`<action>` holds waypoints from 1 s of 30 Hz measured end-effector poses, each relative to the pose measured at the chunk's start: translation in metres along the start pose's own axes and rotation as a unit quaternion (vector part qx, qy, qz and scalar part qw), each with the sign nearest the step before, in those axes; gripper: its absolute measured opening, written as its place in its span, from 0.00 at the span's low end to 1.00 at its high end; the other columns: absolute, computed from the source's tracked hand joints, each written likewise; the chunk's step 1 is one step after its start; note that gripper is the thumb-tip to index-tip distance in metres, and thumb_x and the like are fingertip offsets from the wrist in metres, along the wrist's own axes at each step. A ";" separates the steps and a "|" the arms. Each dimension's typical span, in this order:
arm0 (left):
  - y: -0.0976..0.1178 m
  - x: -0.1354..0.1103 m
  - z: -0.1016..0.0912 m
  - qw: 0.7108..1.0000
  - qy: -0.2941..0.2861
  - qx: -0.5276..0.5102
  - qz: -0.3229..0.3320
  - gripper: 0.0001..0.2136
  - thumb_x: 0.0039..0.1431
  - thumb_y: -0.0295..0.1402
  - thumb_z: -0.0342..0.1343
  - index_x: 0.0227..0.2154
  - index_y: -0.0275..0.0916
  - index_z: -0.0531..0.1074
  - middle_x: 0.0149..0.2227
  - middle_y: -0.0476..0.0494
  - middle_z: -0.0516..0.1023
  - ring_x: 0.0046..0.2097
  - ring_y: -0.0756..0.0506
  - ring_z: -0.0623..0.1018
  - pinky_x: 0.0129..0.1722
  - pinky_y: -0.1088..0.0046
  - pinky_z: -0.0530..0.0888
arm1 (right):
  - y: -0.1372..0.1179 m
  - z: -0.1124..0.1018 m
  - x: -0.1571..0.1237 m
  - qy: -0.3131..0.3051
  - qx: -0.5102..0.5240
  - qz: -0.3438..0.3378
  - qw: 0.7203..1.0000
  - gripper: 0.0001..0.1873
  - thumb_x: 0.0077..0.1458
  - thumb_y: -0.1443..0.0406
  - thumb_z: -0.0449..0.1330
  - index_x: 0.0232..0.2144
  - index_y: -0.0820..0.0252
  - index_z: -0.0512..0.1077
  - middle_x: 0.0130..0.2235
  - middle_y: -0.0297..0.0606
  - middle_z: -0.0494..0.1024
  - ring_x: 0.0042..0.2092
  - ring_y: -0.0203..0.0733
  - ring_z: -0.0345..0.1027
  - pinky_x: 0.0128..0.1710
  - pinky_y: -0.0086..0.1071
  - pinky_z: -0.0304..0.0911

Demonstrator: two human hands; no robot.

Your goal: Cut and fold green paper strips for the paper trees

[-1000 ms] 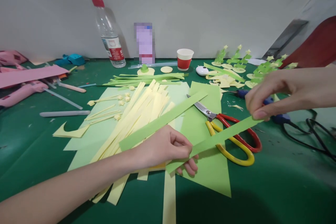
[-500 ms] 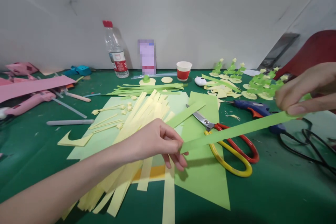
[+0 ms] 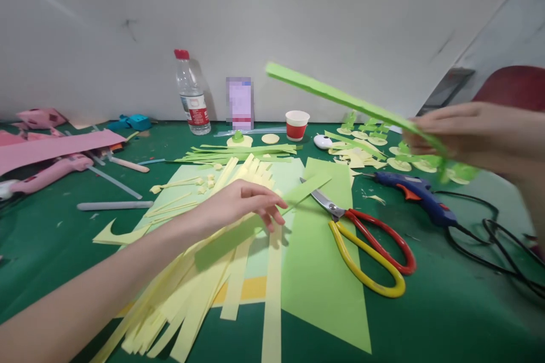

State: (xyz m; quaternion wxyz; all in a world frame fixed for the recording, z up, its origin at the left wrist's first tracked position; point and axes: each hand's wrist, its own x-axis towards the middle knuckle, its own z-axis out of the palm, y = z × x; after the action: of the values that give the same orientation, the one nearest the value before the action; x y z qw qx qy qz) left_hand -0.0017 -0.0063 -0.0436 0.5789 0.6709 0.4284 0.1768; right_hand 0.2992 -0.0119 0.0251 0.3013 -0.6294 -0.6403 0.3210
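My right hand (image 3: pixel 447 130), blurred by motion, pinches a long green paper strip (image 3: pixel 332 91) near its right end; the strip's other end points up and left in the air. My left hand (image 3: pixel 255 201) hovers over the pile of pale yellow paper strips (image 3: pixel 183 300), its fingers apart and holding nothing. A second green paper strip (image 3: pixel 313 186) lies beside its fingertips. Scissors (image 3: pixel 336 212) with one red and one yellow handle rest partly open on a green paper sheet (image 3: pixel 323 295).
A blue glue gun (image 3: pixel 419 195) with a black cord lies at the right. Behind stand a bottle (image 3: pixel 193 99), a phone (image 3: pixel 240 102) and a paper cup (image 3: pixel 297 126). Small green paper plants (image 3: pixel 377 131) stand back right. A pink glue gun (image 3: pixel 55 173) lies left.
The green strip has left my left hand's fingers, and its free end has swung up and left. My left hand has opened and drawn back slightly. My right hand still holds the strip.
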 end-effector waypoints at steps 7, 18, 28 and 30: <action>-0.003 -0.004 0.027 1.000 -0.019 -0.003 0.021 0.19 0.54 0.48 0.49 0.39 0.38 0.72 0.25 0.52 0.69 0.22 0.54 0.61 0.26 0.75 0.62 | -0.015 0.097 -0.012 -0.220 0.249 0.020 0.943 0.16 0.43 0.59 0.62 0.15 0.62 0.63 0.19 0.27 0.62 0.23 0.28 0.52 0.28 0.28 0.52; -0.025 0.001 0.047 0.986 -0.048 -0.159 0.031 0.12 0.52 0.41 0.54 0.23 0.35 0.69 0.18 0.57 0.56 0.19 0.57 0.52 0.18 0.77 0.49 | -0.003 0.128 -0.011 -0.297 0.348 0.076 0.886 0.13 0.41 0.61 0.65 0.19 0.63 0.66 0.19 0.27 0.64 0.24 0.28 0.53 0.28 0.27 0.49; -0.031 0.004 0.046 0.974 -0.063 -0.218 0.009 0.13 0.49 0.41 0.58 0.32 0.35 0.74 0.16 0.57 0.60 0.17 0.57 0.53 0.16 0.77 0.47 | 0.002 0.131 -0.012 -0.311 0.377 0.077 0.869 0.15 0.42 0.58 0.65 0.22 0.63 0.67 0.20 0.26 0.65 0.24 0.27 0.55 0.27 0.25 0.50; -0.032 0.004 0.046 0.973 -0.057 -0.225 0.009 0.14 0.48 0.42 0.59 0.32 0.36 0.74 0.16 0.57 0.61 0.16 0.57 0.54 0.16 0.77 0.47 | 0.004 0.131 -0.011 -0.312 0.381 0.073 0.867 0.14 0.43 0.59 0.65 0.23 0.63 0.67 0.20 0.26 0.65 0.24 0.26 0.55 0.27 0.24 0.51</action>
State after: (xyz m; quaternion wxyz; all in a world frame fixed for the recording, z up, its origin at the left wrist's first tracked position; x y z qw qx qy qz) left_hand 0.0227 -0.0332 -0.0867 0.7369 0.5358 0.3380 0.2358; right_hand 0.1980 -0.0270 -0.0580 0.2774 -0.3778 -0.4812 0.7408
